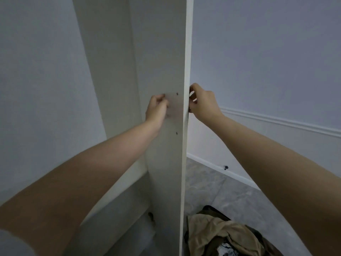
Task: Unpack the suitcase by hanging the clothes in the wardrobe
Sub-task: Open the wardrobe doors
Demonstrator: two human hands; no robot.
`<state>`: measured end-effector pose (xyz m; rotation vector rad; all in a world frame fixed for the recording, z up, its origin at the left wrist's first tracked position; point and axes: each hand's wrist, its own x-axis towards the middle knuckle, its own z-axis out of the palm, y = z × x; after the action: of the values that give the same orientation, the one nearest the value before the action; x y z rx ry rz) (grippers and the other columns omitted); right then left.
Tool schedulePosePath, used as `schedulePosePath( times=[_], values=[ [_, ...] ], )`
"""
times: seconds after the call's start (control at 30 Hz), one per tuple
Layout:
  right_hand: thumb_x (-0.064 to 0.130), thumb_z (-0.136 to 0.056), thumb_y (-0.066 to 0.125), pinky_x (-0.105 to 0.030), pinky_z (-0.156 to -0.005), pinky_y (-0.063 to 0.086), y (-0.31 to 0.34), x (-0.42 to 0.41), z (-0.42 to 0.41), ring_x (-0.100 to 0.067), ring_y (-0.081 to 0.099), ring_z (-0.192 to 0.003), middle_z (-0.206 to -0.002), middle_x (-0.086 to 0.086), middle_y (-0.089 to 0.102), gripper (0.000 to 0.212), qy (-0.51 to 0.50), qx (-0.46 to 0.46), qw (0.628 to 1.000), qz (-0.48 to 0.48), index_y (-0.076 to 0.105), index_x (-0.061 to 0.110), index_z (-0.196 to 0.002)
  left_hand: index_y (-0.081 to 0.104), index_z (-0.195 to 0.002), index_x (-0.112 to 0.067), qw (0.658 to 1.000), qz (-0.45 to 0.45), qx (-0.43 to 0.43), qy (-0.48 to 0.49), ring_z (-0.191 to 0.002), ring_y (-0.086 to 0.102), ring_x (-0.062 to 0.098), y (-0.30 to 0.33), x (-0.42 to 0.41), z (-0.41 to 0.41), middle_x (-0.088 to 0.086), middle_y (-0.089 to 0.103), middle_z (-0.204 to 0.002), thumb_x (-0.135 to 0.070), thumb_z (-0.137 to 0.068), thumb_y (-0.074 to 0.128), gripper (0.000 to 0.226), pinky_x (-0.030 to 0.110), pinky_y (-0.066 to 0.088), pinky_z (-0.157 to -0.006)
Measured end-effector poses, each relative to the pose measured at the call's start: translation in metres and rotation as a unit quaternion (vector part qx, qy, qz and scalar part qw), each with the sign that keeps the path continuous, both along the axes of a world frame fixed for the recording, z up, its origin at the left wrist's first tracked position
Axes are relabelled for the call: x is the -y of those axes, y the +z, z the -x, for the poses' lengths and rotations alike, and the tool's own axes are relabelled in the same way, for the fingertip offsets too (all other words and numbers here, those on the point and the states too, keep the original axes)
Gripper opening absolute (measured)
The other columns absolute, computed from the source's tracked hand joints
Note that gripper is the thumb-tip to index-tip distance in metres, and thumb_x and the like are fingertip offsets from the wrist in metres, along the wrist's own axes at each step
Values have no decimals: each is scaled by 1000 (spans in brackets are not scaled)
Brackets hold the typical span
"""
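Head view, looking up along a white wardrobe door (pixel 166 145) that stands edge-on through the middle of the frame, both bare arms stretched out to it. Left hand (pixel 156 109) is up against the inner face of the door at centre frame, fingers (pixel 164 100) curled in toward the panel; whether they pinch anything there, I cannot tell. Two small dark screw points (pixel 177 93) sit on the panel just right of that hand, one above the other. Right hand (pixel 202 102) is on the other side of the door, right at its front edge, fingers curled around something dark and narrow on the outer face, most likely the handle (pixel 189 109), only a sliver of it showing. Wardrobe frame (pixel 103 71) rises in the upper left, with a lower shelf (pixel 118 209) visible at the bottom left. Down in the lower right of the frame, the suitcase (pixel 208 207) lies open on the grey floor (pixel 212 185), well below the hands, with crumpled tan and olive clothes (pixel 212 233) heaped in it. White skirting board (pixel 221 169) runs along the wall behind it, with a small dark fitting (pixel 226 167) on it.
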<state>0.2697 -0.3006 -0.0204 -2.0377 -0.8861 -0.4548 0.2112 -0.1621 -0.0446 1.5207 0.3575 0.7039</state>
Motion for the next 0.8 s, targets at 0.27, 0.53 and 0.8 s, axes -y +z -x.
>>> schedulePosePath(
  times=[0.27,0.53,0.8],
  values=[
    [-2,-91,33,-36,-66,57,-18,23,-31,-28,66,-79,-95,-12,70,46,-84,-96,989,-73,65,17,-119,47,-143,-28,982,-59,-112,-137,-120,56,19,0,16,-14,-2,54,-125,-8,-91,47,56,39,53,-96],
    [2,-91,39,-28,-77,48,-30,42,-37,-23,59,-115,-131,-5,60,59,-82,-194,976,-56,42,28,-144,41,-148,-24,952,-163,-146,-213,-129,45,13,-7,47,-30,-4,39,-153,3,-86,47,68,36,52,-99],
    [0,-94,43,-22,-60,45,-54,95,-46,-23,58,-108,-140,-4,54,69,-157,-242,956,-53,23,29,-154,40,-148,-27,933,-216,-153,-245,-111,48,12,-17,70,-25,-3,36,-153,-1,-86,47,68,31,50,-99]
  ],
)
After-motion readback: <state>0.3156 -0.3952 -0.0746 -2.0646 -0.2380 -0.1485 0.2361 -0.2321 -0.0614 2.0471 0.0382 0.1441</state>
